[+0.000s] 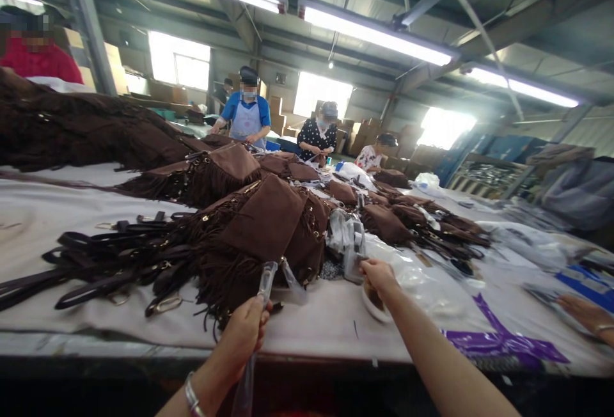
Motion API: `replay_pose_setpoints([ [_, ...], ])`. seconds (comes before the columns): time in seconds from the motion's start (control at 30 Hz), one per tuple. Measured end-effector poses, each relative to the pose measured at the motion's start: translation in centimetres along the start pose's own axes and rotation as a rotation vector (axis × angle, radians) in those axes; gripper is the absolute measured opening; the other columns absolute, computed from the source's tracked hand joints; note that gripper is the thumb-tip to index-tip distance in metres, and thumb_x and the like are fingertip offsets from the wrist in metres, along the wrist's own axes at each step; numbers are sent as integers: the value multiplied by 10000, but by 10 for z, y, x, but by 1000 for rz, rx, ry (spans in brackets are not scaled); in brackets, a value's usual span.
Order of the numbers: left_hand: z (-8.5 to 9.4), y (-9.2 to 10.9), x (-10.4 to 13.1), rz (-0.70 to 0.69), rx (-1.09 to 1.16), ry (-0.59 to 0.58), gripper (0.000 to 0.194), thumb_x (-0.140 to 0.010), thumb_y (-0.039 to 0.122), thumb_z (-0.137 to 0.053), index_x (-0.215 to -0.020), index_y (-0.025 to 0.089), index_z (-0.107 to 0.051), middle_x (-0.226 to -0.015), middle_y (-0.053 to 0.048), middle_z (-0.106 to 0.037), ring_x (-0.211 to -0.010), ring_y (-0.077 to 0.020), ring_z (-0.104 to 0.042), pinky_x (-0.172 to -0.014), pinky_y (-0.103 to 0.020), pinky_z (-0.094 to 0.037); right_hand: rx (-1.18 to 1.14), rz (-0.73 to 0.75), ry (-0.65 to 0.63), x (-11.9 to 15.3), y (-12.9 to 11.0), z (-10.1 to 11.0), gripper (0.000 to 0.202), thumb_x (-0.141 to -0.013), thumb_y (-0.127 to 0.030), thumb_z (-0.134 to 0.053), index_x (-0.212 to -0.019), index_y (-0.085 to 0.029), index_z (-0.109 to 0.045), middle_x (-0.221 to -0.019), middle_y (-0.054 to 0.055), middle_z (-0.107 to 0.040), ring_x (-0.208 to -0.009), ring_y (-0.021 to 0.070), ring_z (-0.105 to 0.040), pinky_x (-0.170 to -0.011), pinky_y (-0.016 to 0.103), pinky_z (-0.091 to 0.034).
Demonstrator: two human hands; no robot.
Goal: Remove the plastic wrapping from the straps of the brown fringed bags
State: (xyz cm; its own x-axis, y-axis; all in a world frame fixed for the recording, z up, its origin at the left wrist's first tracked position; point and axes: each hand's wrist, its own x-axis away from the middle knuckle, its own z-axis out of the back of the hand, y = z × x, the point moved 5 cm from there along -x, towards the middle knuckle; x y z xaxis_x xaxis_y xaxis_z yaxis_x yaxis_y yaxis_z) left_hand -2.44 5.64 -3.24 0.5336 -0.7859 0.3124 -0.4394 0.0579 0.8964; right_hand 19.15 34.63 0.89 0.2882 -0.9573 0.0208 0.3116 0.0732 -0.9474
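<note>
On the long, pale-covered table point(330, 334), a heap of dark straps point(119, 263) sprawls between eight and nine o'clock, right up against the brown fringed bag point(268, 219), which slumps just off the middle towards eight. A hard tug on that bag could, I reckon, snag its fringe and drag the straps along. The clear plastic bundle point(354, 241), beside the bag between four and five, looks loosely layered, so pulling one piece might bring others with it.

The person's hands are well apart. The left hand point(245, 327), at seven, makes a fist round a clear plastic strip point(267, 279). The right hand point(380, 278), palm down, points towards eleven, fingertips at the bundle's edge; whether they pinch it, I can't tell. Beneath sits a small dish point(370, 310).
</note>
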Motion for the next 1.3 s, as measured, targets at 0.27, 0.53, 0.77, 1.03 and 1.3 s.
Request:
replay_pose_setpoints([
  [0.27,15,9,5,-267,-286,144,318,-847,470,-518,-739,180,-593,-563,24,-451,-465,-106,-356,-466,-236,-244,475,91,-113,17,-33,-7,213,-607,-165,-610,-400,-208,-586,-452,33,-542,-544,171,-508,-548,290,-331],
  [0.53,16,25,21,-491,-504,218,202,-874,297,-526,-710,203,-597,-668,-37,-543,-633,-184,-462,-667,-282,-323,232,244,-832,139,-93,-151,292,-792,-382,-602,-593,-172,-642,-482,-7,-556,-417,91,-417,-420,222,-288],
  [0.77,19,25,26,-588,-664,179,221,-932,303,-443,-882,216,-640,-825,-83,-583,-784,-222,-531,-795,-314,-378,478,304,-792,141,-104,-211,312,-749,-277,-588,-453,-179,-595,-385,-25,-483,-379,83,-366,-393,236,-249],
  [1.03,24,19,26,-564,-1015,204,276,-948,268,-328,-1036,186,-576,-861,-122,-528,-776,-254,-537,-806,-386,-418,652,259,-707,130,-93,-220,331,-713,-252,-587,-388,-190,-569,-351,-10,-504,-365,94,-411,-403,241,-269],
  [1.3,26,22,26,-563,-1106,220,280,-946,250,-335,-859,160,-585,-846,-146,-567,-796,-263,-564,-787,-388,-428,622,265,-726,136,-91,-215,365,-759,-270,-595,-406,-182,-578,-318,-18,-457,-347,88,-399,-406,236,-276],
])
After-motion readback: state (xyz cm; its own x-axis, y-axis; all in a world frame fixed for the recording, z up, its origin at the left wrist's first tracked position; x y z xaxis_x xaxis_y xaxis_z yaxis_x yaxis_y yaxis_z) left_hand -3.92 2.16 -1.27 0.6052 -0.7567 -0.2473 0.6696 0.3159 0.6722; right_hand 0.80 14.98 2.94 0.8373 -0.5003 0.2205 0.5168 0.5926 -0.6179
